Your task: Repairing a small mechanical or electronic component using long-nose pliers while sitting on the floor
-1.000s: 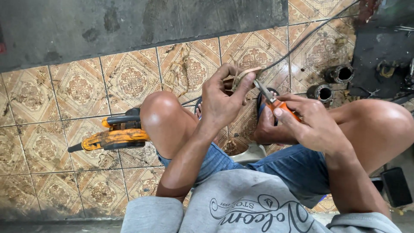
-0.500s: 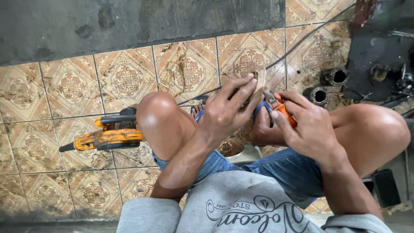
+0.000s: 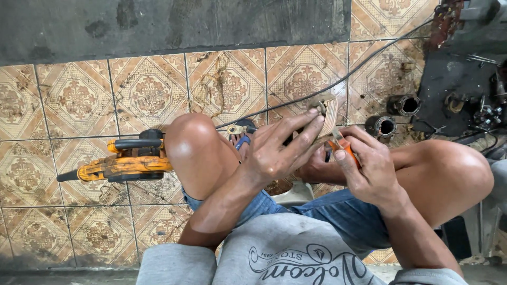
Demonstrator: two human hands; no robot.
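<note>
I sit low over a tiled floor with my knees apart. My left hand [image 3: 277, 150] reaches across between the knees and its fingers press on a tan strap-like band [image 3: 329, 113] with a small metal piece at its top end. My right hand [image 3: 367, 169] grips an orange-handled cutting tool [image 3: 343, 145] whose tip meets the band just under my left fingertips. Both hands touch each other at the band. What lies under the hands is hidden.
An orange and black power tool [image 3: 119, 163] lies on the tiles left of my left knee. A black cable [image 3: 338, 82] runs diagonally across the floor. Two dark pipe sockets [image 3: 393, 116] and a dark mat with metal parts [image 3: 465, 89] sit at the right.
My left hand has lowered and flattened its fingers onto the band. The right hand with the orange tool has closed in under it. The view has shifted slightly right.
</note>
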